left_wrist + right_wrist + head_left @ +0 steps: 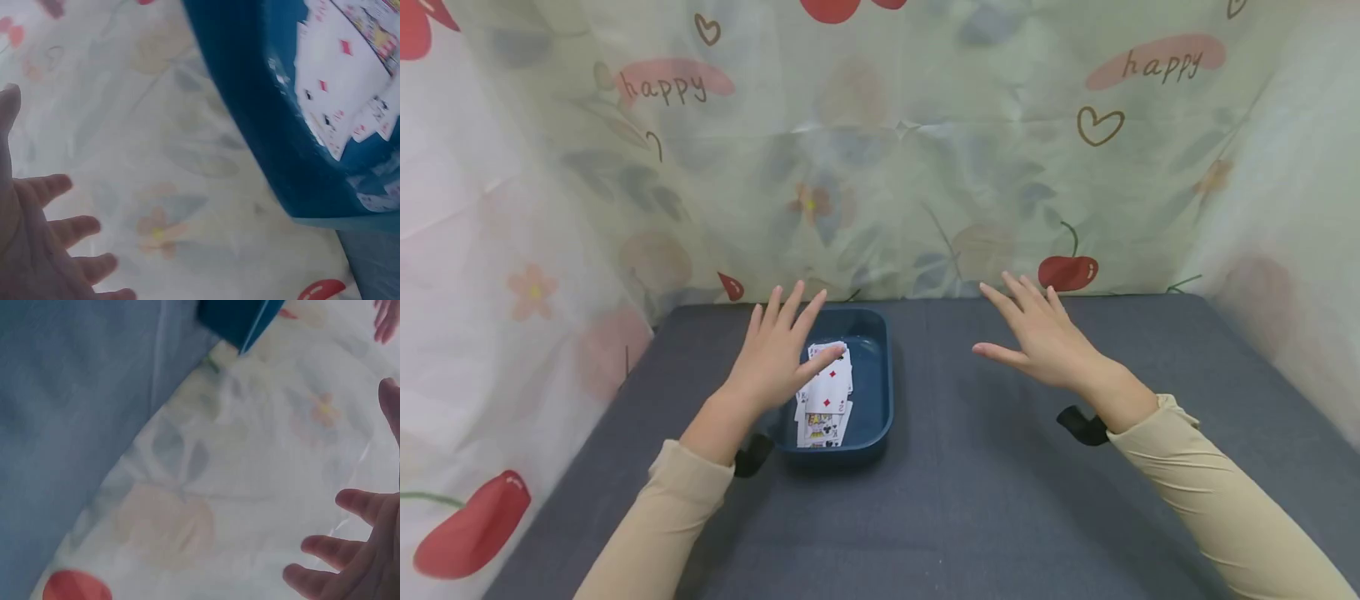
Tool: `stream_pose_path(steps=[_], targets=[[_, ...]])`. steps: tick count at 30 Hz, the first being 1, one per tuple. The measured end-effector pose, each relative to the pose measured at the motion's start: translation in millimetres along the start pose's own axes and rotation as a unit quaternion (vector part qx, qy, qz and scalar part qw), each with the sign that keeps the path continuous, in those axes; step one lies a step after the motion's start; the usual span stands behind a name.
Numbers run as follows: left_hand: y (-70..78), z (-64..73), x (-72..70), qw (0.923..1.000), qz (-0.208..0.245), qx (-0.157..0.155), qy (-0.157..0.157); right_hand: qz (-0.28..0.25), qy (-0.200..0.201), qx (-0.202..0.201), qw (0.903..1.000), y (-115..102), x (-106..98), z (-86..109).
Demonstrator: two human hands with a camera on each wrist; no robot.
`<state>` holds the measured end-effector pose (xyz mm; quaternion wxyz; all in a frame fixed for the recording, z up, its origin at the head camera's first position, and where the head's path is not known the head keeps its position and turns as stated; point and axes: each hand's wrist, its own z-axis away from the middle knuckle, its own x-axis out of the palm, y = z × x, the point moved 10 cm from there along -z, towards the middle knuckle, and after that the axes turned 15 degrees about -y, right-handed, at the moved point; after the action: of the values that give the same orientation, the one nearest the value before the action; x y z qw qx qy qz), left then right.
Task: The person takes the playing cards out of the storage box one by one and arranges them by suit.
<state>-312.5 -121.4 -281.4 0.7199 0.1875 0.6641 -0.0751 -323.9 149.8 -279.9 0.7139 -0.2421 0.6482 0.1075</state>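
My left hand point(772, 358) hangs over the left side of a blue tray point(880, 383), its fingers spread and nothing in its grasp. Playing cards point(827, 392) lie in a loose overlapping pile in the tray, a diamond card on top and a face card below it. The left hand hides part of the tray's left wall in the head view. To the right of the tray, my right hand point(1041, 337) is raised with fingers apart, holding nothing. In the left wrist view more cards point(340, 75) show inside the tray, beyond the spread fingers.
The tray stands on a dark grey cloth-covered table point(947, 500), left of its middle. A printed curtain point(910, 167) with cherries, hearts and lettering hangs behind the table, and similar sheets flank both sides. Black straps point(1082, 425) sit at the wrists.
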Motion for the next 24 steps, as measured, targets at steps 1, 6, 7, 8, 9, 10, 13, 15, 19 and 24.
stream_pose_path(steps=[1, 6, 7, 8, 9, 10, 13, 15, 19, 24], targets=[[-0.1, 1.6, -0.5, 0.9998, 0.018, 0.000, -0.004, -0.011, -0.003, -0.009, 0.9999, -3.6, 1.1, -1.1], [-5.1, 9.2, 0.2, 0.9950, 0.096, -0.003, -0.029, -0.065, -0.032, -0.047, 0.9962, -24.5, 10.5, -12.4], [-6.8, 10.8, 0.9, 0.9933, 0.111, -0.004, -0.034, -0.074, -0.038, -0.055, 0.9951, -29.1, 12.8, -15.4], [-9.1, 12.2, 1.8, 0.9918, 0.122, -0.005, -0.038, -0.083, -0.043, -0.062, 0.9937, -34.5, 14.5, -18.2], [-12.1, 13.6, 3.0, 0.9902, 0.133, -0.006, -0.041, -0.091, -0.047, -0.071, 0.9922, -40.1, 16.0, -21.1], [-14.9, 15.1, 4.3, 0.9887, 0.143, -0.007, -0.043, -0.097, -0.050, -0.082, 0.9907, -46.4, 17.1, -24.2], [-26.4, 18.6, 9.4, 0.9843, 0.168, -0.019, -0.050, -0.111, -0.059, -0.111, 0.9858, -64.3, 20.7, -33.4], [-34.7, 20.6, 13.5, 0.9815, 0.182, -0.025, -0.052, -0.120, -0.066, -0.127, 0.9824, -74.6, 23.8, -40.1], [-52.3, 23.1, 24.0, 0.9742, 0.214, -0.037, -0.060, -0.137, -0.075, -0.151, 0.9761, -90.7, 31.1, -54.3], [-76.9, 22.3, 42.9, 0.9634, 0.251, -0.058, -0.073, -0.157, -0.084, -0.175, 0.9684, -108.8, 40.1, -71.2]])
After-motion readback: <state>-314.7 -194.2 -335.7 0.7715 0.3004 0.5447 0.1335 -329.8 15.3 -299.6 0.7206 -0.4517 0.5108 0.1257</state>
